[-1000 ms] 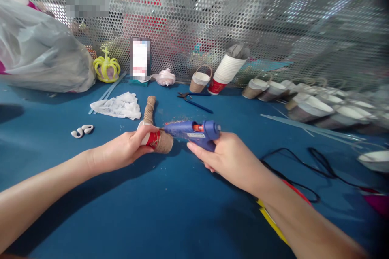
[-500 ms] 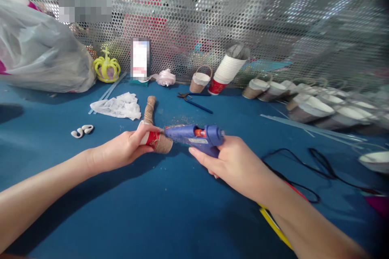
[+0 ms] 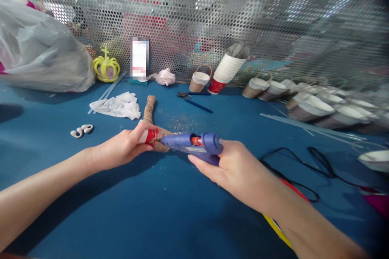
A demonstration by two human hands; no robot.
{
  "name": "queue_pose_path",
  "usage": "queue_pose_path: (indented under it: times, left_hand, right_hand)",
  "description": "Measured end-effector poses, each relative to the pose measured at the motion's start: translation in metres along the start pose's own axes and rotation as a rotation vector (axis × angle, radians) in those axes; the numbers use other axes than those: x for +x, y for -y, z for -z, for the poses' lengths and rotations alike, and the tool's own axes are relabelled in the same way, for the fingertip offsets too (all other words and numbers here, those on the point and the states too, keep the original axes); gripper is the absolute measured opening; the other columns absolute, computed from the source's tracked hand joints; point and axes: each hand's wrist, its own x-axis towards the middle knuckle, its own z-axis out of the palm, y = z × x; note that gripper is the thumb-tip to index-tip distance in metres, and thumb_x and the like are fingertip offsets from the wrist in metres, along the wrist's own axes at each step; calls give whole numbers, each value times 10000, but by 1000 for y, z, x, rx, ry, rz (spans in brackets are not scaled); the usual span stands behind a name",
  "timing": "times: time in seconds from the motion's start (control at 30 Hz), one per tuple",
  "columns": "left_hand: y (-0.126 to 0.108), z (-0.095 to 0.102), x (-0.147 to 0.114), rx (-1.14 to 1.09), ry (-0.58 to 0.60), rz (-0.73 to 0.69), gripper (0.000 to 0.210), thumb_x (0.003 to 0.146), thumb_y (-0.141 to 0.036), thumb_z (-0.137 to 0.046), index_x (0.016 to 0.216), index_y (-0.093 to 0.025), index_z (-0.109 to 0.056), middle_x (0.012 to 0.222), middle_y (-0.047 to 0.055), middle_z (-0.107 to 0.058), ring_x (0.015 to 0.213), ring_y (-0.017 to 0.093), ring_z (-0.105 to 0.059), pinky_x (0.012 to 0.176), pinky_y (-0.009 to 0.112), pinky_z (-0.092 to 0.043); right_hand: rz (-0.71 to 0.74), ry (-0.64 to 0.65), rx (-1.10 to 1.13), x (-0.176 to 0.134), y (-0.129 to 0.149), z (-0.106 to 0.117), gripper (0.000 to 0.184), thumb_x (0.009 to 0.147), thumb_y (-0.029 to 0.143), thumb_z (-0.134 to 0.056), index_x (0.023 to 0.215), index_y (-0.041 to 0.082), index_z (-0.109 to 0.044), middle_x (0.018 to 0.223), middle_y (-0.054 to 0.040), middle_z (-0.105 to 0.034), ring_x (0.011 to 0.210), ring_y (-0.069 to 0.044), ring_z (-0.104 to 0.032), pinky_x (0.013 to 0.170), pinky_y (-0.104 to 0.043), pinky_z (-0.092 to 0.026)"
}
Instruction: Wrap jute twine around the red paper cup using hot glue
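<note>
My left hand is closed around a red and white paper cup lying on its side, its far part wrapped in brown twine. In my right hand is a blue hot glue gun, with an orange piece showing in its top. The gun's nozzle points left and meets the cup where red paper borders the twine; whether glue is coming out cannot be seen. Just behind the cup lies a roll of brown twine.
Pliers, a twine-wrapped basket cup and stacked paper cups stand or lie behind. More basket cups, glue sticks and a black cord are rightward. White fabric, a yellow crown and a plastic bag are leftward.
The glue gun's nozzle has moved slightly down and left along the cup, toward the near edge. My left hand still grips the cup in nearly the same place.
</note>
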Motion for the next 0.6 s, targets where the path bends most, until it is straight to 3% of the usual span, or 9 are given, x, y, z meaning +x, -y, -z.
queue_pose_path:
  times: [0.27, 0.6]
  left_hand:
    - [-4, 2, -1, -28, 25, -72, 343, 911, -266, -407, 1235, -198, -319, 1133, 107, -611, 888, 190, -665, 704, 262, -509]
    - [-4, 1, -1, 130, 0, -178, 329, 920, -263, -389, 1223, -159, -313, 926, 89, -655, 780, 186, -679, 632, 252, -513]
  right_hand:
    - [-64, -13, 0, 5, -2, 1, 239, 774, 366, -524, 597, 217, -468, 457, 26, -535, 389, -126, -489, 407, -248, -389]
    - [-178, 20, 94, 12, -1, 3, 283, 771, 375, -528, 555, 216, -436, 406, 28, -516, 365, -118, -508, 423, -229, -414]
